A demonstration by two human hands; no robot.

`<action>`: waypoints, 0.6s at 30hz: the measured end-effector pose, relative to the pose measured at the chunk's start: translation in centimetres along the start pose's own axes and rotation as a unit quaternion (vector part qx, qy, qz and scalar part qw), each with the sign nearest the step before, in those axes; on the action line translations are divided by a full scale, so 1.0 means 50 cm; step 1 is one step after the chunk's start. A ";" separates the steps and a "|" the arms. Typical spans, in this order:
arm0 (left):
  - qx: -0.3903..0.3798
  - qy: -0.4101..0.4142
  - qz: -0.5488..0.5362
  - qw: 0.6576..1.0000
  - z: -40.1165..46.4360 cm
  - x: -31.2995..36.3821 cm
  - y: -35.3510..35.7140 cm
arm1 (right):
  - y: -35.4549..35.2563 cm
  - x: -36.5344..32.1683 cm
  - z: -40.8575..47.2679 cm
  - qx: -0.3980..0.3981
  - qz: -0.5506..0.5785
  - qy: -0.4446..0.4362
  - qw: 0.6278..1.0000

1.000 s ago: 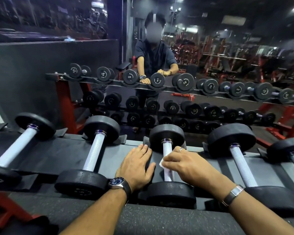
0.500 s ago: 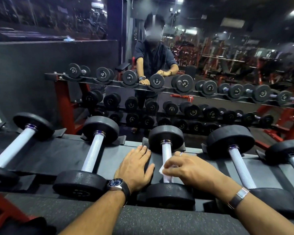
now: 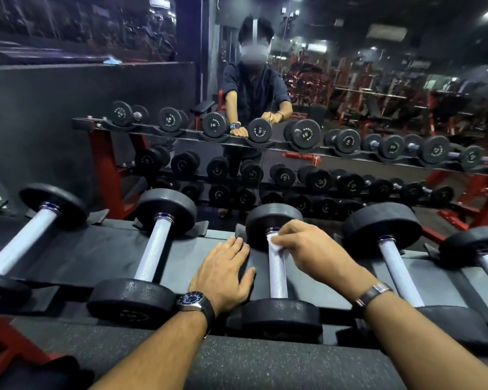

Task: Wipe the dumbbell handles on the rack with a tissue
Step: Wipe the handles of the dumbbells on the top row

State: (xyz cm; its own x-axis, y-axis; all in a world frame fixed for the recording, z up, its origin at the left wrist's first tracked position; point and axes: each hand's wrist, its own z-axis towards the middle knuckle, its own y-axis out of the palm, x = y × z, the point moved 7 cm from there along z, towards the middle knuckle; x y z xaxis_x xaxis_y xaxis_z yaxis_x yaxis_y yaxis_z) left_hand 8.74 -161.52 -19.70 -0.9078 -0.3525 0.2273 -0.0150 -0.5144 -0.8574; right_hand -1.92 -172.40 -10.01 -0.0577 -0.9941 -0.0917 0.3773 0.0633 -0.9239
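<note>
Head view: right hand (image 3: 307, 249) pinches tissue (image 3: 273, 242) on the handle (image 3: 278, 273); left hand (image 3: 223, 274) flat on rack (image 3: 110, 254), dumbbells (image 3: 147, 249) at nine o'clock.

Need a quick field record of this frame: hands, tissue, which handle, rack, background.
left hand: flat on the rack deck, fingers straight, holding nothing
right hand: pinches the tissue against the handle
tissue: white, wadded, at the far end of the handle near the far weight head
handle in work: middle dumbbell, knurled, silver
rack: dark deck, dumbbells lying side by side
other handles: one to the left, one to the right, both untouched by either hand
background: mirror reflecting the person and the rack
</note>
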 end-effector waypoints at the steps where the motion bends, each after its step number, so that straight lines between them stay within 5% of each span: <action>1: -0.001 -0.001 -0.002 1.000 0.000 0.000 0.000 | 0.006 0.001 0.005 0.003 0.005 0.022 1.000; 6: -0.001 0.001 0.000 1.000 0.000 0.000 -0.003 | 0.015 -0.006 0.006 -0.020 0.001 0.051 0.998; 12: -0.010 -0.002 0.008 1.000 -0.001 0.000 -0.001 | -0.004 -0.048 -0.037 -0.099 0.079 -0.029 0.992; 18: -0.011 -0.002 0.010 1.000 0.000 0.004 -0.006 | 0.007 -0.043 -0.081 -0.198 0.192 0.023 0.961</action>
State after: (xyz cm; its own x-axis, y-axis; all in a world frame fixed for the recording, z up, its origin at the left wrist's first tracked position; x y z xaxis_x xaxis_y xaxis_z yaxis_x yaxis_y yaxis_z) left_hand 8.56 -161.41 -19.41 -0.9067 -0.3647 0.2121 -0.0065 -0.4907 -0.8713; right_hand -5.39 -169.87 -11.65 -0.0278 -0.8867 -0.4615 -0.0018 0.4617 -0.8870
